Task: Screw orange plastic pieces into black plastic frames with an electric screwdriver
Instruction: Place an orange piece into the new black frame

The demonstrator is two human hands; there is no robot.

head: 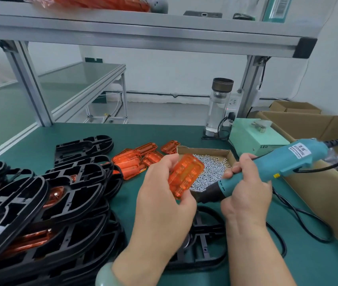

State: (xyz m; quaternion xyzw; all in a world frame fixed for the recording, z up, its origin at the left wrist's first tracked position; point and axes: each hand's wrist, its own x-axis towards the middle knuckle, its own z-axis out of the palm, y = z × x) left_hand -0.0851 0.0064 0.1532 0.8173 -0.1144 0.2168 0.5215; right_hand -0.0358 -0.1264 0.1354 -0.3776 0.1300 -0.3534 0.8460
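Observation:
My left hand (162,195) holds a ribbed orange plastic piece (185,175) up above the table, fingers curled round its edges. My right hand (246,188) grips the teal electric screwdriver (287,164) by its lower body, its dark nose pointing left toward the orange piece. Under both hands a black plastic frame (207,236) lies flat on the green mat, partly hidden by my wrists. A shallow cardboard tray (205,150) full of small silver screws (211,172) sits just behind my hands.
A tall pile of black frames with orange pieces fitted (46,213) fills the left. Loose orange pieces (135,159) lie mid-table. A pale green power unit (252,137), a glass bottle (218,108), the screwdriver's black cable (300,219) and open cardboard boxes (324,172) are at right.

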